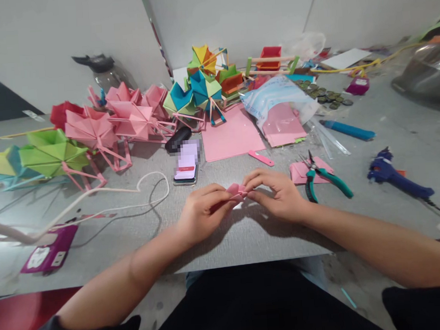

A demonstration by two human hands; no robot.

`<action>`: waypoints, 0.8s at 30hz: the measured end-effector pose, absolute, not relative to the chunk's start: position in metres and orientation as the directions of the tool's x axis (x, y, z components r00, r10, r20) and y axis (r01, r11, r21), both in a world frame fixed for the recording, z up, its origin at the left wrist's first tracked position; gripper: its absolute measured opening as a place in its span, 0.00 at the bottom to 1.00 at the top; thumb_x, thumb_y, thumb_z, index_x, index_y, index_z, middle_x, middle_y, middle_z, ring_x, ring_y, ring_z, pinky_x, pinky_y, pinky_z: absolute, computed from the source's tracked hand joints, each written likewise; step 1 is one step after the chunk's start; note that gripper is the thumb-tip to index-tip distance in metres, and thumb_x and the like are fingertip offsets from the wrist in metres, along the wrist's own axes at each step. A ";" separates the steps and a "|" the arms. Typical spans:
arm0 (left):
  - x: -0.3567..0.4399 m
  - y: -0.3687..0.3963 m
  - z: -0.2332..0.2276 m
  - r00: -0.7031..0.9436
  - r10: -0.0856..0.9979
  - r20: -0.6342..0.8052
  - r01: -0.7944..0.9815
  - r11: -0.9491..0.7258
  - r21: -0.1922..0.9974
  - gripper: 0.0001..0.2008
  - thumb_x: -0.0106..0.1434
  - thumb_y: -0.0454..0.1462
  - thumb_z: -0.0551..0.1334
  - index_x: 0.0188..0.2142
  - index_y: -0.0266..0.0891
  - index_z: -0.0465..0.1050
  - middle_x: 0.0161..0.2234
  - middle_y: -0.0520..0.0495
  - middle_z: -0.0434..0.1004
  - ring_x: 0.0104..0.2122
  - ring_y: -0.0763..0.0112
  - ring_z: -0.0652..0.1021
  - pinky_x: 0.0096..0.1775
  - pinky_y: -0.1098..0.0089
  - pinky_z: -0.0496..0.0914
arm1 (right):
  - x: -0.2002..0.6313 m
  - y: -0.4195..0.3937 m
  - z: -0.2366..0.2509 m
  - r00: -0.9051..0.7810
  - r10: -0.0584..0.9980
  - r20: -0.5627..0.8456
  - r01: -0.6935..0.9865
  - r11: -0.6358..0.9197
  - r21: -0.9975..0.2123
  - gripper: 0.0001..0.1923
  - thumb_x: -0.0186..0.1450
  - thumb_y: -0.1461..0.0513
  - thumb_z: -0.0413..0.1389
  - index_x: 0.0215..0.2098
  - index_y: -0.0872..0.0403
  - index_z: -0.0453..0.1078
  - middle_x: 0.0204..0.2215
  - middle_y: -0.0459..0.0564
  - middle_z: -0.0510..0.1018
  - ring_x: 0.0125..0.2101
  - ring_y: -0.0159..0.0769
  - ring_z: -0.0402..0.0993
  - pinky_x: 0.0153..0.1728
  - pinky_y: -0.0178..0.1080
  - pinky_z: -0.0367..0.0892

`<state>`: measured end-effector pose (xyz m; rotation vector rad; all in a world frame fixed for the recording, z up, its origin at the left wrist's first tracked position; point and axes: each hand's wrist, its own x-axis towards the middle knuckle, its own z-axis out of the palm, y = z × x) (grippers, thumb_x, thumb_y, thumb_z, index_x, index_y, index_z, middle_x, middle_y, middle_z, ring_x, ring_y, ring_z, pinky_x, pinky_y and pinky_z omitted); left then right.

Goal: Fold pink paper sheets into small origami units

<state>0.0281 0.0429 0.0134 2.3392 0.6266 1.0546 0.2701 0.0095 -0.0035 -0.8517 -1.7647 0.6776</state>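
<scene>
Two hands pinching one small folded pink paper piece (pixel 237 191) near the bench (pixel 225 245) front edge, left hand (pixel 202 212) and right hand (pixel 278 195) grips closed on it, green-handled pliers (pixel 324 178) just right

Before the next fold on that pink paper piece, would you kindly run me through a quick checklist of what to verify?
1. Both hands on the piece: ok. The left hand and right hand pinch the pink paper piece between them.
2. Piece over the table, not past its edge: ok.
3. Crease lines up: cannot tell, the fingers cover most of it.
4. Pliers apart from the right hand: ok, they lie just beside it, not touching.
5. Phone out of the working area: ok, it lies beyond the hands.
6. Glue gun off: cannot tell.
</scene>
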 end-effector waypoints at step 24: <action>0.033 0.031 0.017 0.468 0.814 0.345 0.293 -0.511 0.808 0.10 0.71 0.42 0.69 0.47 0.39 0.82 0.29 0.51 0.84 0.26 0.72 0.79 0.31 0.73 0.72 | 0.262 0.000 -0.001 -0.117 0.896 0.428 0.222 0.444 -0.868 0.06 0.71 0.62 0.65 0.45 0.46 0.84 0.35 0.48 0.86 0.34 0.40 0.82 0.40 0.45 0.78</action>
